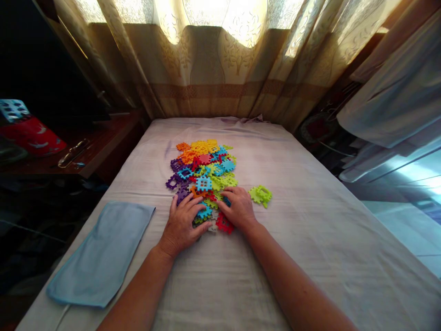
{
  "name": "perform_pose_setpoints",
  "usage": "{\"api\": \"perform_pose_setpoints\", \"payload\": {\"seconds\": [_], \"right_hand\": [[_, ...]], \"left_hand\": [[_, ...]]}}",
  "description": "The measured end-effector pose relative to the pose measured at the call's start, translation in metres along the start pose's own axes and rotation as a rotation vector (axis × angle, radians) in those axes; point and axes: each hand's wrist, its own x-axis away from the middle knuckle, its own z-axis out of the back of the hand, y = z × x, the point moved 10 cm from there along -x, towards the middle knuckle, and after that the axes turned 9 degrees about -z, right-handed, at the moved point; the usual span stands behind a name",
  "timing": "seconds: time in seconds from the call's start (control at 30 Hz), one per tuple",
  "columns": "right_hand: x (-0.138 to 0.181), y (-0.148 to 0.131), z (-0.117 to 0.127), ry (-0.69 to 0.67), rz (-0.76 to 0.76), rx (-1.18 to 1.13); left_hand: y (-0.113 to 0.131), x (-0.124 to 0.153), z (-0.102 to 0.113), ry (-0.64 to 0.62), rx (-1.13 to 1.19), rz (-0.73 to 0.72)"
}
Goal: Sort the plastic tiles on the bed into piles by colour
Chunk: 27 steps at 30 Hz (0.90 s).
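Toy pieces (217, 183) lie heaped on the pale sheet (303, 220) at twelve o'clock. The left hand (184, 222) touches them, spread open, gripping none; the right hand (239, 207) curls, its grip I can't tell.

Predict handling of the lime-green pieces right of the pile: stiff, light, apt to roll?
The lime-green pieces are probably stiff, judging by their crisp notched edges. Likely light too: they look thin, with a visible cut-out. Rolling seems unlikely, since they lie low on the sheet.

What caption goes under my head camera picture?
Left hand and right hand at a heap of colourful, toothed plastic pieces on a pale cloth.
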Motion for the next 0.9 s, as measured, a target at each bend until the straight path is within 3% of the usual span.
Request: {"api": "perform_pose_setpoints", "payload": {"seconds": [0.3, 0.43, 0.63, 0.77, 0.9], "right_hand": [[-0.015, 0.035, 0.012, -0.025, -0.234, -0.264], [-0.026, 0.063, 0.041, 0.043, -0.321, -0.353], [-0.031, 0.114, 0.096, 0.221, -0.426, -0.013], [-0.031, 0.127, 0.093, 0.083, -0.369, 0.216], [-0.029, 0.11, 0.085, -0.053, -0.242, 0.311]], "left_hand": [[-0.004, 0.0, 0.0, 0.019, 0.025, 0.018], [-0.011, 0.003, 0.004, 0.09, 0.052, 0.022], [-0.019, 0.005, 0.009, 0.175, 0.108, 0.0], [-0.028, 0.006, 0.015, 0.245, 0.134, 0.046], [-0.036, 0.007, 0.021, 0.283, 0.13, 0.09]]}}
